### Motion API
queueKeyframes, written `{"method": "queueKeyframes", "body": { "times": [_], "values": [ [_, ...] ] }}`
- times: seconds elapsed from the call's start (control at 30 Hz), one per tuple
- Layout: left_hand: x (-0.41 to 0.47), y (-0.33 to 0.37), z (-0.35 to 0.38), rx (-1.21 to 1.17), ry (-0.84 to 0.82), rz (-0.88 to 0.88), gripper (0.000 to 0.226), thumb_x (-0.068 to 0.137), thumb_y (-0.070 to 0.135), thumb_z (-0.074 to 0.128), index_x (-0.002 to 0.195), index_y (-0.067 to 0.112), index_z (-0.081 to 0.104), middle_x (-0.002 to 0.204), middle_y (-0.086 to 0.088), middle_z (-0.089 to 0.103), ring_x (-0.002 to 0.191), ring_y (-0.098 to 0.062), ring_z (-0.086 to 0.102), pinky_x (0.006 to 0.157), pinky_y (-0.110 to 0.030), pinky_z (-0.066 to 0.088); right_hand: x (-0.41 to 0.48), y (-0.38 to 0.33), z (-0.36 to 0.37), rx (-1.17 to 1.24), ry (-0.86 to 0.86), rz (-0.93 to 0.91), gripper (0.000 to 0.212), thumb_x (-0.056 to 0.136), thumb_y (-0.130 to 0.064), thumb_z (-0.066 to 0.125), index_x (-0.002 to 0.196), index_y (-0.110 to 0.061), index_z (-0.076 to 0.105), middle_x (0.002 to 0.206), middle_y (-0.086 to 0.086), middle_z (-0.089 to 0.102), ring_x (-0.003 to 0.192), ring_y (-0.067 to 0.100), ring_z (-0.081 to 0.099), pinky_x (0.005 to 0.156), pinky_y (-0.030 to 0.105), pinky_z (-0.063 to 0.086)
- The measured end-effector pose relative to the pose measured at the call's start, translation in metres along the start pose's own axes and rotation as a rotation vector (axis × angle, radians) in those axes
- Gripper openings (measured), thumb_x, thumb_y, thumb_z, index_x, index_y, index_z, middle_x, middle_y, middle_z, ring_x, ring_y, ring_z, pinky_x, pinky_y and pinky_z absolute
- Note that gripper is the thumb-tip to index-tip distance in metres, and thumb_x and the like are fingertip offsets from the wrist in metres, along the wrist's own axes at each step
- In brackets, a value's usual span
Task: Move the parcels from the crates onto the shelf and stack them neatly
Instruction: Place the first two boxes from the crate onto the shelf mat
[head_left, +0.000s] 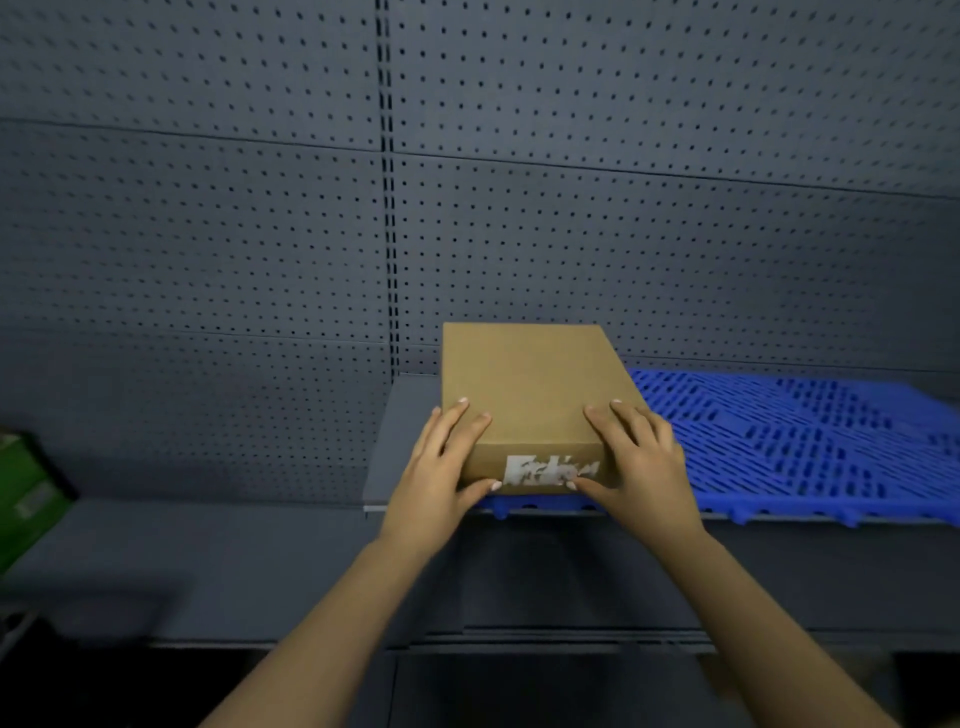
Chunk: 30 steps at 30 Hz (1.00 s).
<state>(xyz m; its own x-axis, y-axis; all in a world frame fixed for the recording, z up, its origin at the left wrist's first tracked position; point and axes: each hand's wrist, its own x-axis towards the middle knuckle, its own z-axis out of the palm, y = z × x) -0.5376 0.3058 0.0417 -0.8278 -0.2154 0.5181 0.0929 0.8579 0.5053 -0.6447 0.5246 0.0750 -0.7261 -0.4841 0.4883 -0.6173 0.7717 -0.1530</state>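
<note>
Parcel: a plain brown cardboard box (524, 384), flat, oblong and closed, its long side running from near to far.
Label: a white sticker (550, 470) on the near end face, its print too blurred to read.
Position: on the left end of a blue slatted mat (805, 441) on the grey shelf (410, 441), near end at the front edge.
Hold: left hand (441, 478) and right hand (639, 467) clasp the near corners, fingers on top, thumbs on the near face.

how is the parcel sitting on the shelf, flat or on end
Flat: the parcel lies broad face down on the blue mat, its labelled short end toward the camera, left hand and right hand holding its near corners.
</note>
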Motion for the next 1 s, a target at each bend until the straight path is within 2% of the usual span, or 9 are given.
{"method": "queueKeyframes", "body": {
  "times": [0.2,0.4,0.5,0.77,1.0],
  "values": [
    [0.002,-0.011,-0.002,0.042,-0.149,-0.027,0.088,0.082,0.017,0.074,0.149,0.039,0.021,0.159,0.014,0.002,0.147,-0.015,0.003,0.116,-0.04,0.023,0.003,0.011,0.02,-0.061,0.005,-0.05,0.082,0.072,-0.051,0.077,0.141,-0.021,0.045,0.145,0.012,0.043,0.135,0.035,0.034,0.113,0.057,0.016],
    [0.012,-0.014,-0.014,0.092,-0.258,-0.027,0.101,0.079,0.006,0.075,0.149,0.043,0.013,0.156,0.021,-0.006,0.147,-0.018,0.008,0.112,-0.038,0.032,0.011,0.006,0.026,-0.07,-0.009,-0.049,0.082,0.08,-0.053,0.069,0.147,-0.022,0.034,0.152,0.011,0.033,0.141,0.034,0.022,0.116,0.05,0.005],
    [0.014,-0.016,-0.017,0.077,-0.284,-0.022,0.103,0.076,0.004,0.076,0.148,0.045,0.015,0.156,0.022,-0.008,0.144,-0.019,0.015,0.108,-0.033,0.034,0.011,0.007,0.027,-0.085,-0.018,-0.054,0.084,0.076,-0.052,0.071,0.146,-0.022,0.036,0.15,0.012,0.035,0.14,0.036,0.024,0.116,0.053,0.008],
    [0.013,-0.016,-0.017,0.084,-0.283,-0.013,0.107,0.075,-0.002,0.073,0.147,0.049,0.012,0.154,0.026,-0.011,0.14,-0.02,0.024,0.094,-0.031,0.046,0.007,0.008,0.025,-0.097,-0.016,-0.06,0.085,0.073,-0.047,0.075,0.145,-0.02,0.038,0.147,0.014,0.039,0.137,0.037,0.03,0.113,0.055,0.015],
    [0.013,-0.017,-0.022,0.102,-0.293,-0.004,0.101,0.078,0.009,0.076,0.147,0.048,0.013,0.155,0.025,-0.008,0.14,-0.021,0.026,0.1,-0.038,0.045,0.005,0.003,0.026,-0.096,-0.008,-0.049,0.082,0.076,-0.046,0.074,0.145,-0.019,0.039,0.147,0.015,0.04,0.136,0.038,0.032,0.112,0.056,0.019]
  ]
}}
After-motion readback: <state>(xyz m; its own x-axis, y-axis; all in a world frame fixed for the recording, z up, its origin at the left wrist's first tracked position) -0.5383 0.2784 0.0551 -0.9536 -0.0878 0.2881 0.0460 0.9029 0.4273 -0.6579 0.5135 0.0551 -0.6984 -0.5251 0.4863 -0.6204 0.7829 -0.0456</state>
